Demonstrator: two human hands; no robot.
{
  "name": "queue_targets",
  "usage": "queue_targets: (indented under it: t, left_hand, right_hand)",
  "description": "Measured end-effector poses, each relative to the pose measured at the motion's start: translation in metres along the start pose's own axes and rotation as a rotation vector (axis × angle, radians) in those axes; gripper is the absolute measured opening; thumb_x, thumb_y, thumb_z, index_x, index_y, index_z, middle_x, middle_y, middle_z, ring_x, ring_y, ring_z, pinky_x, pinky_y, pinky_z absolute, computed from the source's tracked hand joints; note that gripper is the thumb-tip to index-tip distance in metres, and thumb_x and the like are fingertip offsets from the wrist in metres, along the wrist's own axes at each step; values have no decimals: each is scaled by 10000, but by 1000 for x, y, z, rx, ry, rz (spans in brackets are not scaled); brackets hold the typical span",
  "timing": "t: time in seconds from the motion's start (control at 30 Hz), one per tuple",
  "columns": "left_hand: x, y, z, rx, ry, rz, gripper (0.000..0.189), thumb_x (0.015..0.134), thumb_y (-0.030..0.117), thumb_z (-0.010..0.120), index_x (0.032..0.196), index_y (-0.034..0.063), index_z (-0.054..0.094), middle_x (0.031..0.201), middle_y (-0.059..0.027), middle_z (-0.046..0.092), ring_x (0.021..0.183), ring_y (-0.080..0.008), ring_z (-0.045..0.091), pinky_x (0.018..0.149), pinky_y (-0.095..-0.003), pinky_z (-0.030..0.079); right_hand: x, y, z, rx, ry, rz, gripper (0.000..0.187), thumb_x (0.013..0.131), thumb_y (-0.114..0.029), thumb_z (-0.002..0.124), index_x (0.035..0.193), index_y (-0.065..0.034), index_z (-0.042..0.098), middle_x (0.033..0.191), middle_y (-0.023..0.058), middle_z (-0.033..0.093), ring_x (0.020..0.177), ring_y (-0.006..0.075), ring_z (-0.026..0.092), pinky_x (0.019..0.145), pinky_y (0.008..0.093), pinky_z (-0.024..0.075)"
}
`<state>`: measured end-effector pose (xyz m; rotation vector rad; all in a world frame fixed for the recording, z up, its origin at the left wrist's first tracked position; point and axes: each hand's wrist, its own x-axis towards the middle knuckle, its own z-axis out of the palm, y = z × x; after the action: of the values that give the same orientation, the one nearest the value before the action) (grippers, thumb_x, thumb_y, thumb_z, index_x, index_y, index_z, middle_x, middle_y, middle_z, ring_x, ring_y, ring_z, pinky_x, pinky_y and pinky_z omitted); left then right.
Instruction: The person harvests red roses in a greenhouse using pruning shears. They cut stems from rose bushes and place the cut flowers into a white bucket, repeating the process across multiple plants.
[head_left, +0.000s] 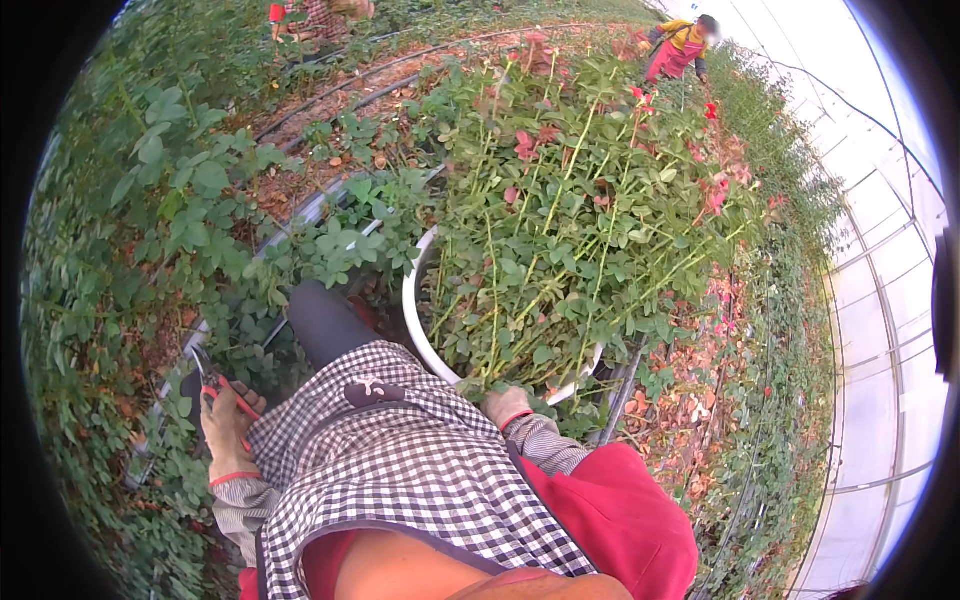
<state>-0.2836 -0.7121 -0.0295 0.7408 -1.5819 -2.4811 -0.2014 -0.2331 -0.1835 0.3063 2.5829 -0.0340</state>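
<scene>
Red-handled pruning shears (223, 388) are in my left hand (229, 420), at the left beside my checked apron. Their blades point up and away from me, towards the leaves. My right hand (508, 406) is closed at the near rim of a white tub (415, 315), with its fingertips hidden by leaves. A large bunch of cut rose stems (559, 277) fills the tub and leans out over its far and right sides. Long pale-green stems, dense leaves and some red blooms show in the bunch.
Rose bushes (172, 180) crowd the left. Pipes (301, 214) and black hoses (375, 94) run along the rows. Fallen leaves and petals (697, 397) cover the ground at right, beside the greenhouse wall (874, 360). One person (679, 49) stands ahead, another (319, 22) at upper left.
</scene>
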Motion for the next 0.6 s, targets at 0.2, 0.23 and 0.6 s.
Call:
queue_targets:
  t: [0.2,0.23,0.6]
  left_hand:
    - [2,-12,-8,80,-17,-77,245,950,89,635,1165,23,539,933,-111,615,731,-243,626,703,-442,588]
    - [2,-14,-13,72,-10,-100,260,949,99,639,1175,20,538,936,-111,615,731,-240,629,708,-441,594]
    - [6,-16,-33,151,93,-174,249,934,70,645,1148,11,531,898,-119,601,715,-235,632,647,-400,577]
  right_hand:
    - [-24,-9,-20,-142,-142,-62,310,976,-308,601,1081,-136,838,1148,109,807,1081,299,776,868,462,605]
    - [-34,-7,-35,-172,-258,-95,316,959,-300,612,1069,-108,837,1156,137,802,1082,315,774,877,463,608]
    - [-14,16,-187,670,-144,-30,387,976,-385,707,1201,-73,748,929,95,769,779,220,723,721,362,569]
